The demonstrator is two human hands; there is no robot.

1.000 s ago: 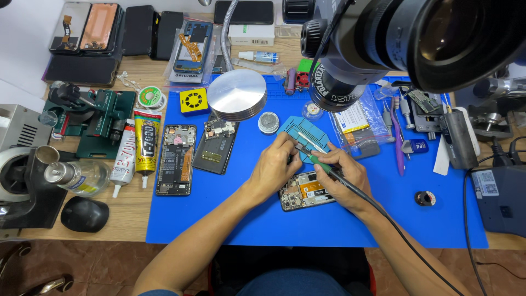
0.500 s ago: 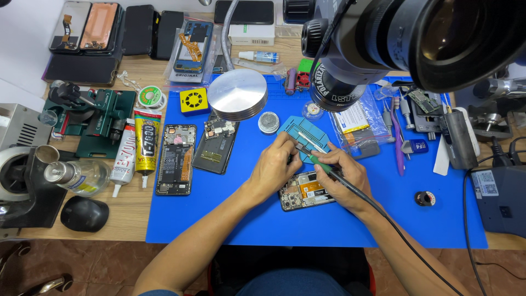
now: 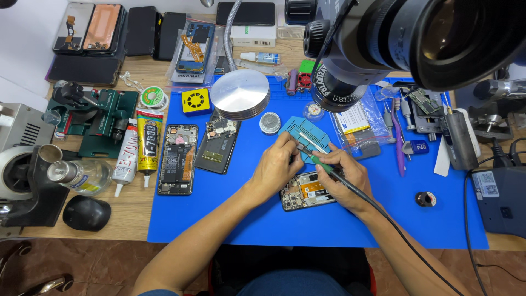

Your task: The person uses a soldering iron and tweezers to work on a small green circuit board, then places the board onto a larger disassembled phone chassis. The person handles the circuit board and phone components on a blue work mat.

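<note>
Opened phone (image 3: 308, 190) under both hands: right hand (image 3: 344, 178) clamped on soldering iron (image 3: 324, 166), left hand (image 3: 275, 166) pinching tweezers (image 3: 303, 147).

We see the left hand (image 3: 275, 167) and right hand (image 3: 344, 178) meeting over an opened phone (image 3: 304, 191) lying near the middle of the blue mat (image 3: 230, 219). Right hand grips a green-handled soldering iron (image 3: 320, 161), cable trailing toward the mat's near right corner. Left hand pinches tweezers (image 3: 303, 147), tips by the iron's tip. Just behind the hands sits a teal holder plate (image 3: 307, 131). Toward the mat's left edge lie two more opened phones (image 3: 177, 159), (image 3: 217, 144). A round metal disc (image 3: 240, 94) sits at the far edge. Glue tubes (image 3: 148, 140) lie just off the mat's left edge. A microscope head (image 3: 394, 38) hangs over the far right.
</note>
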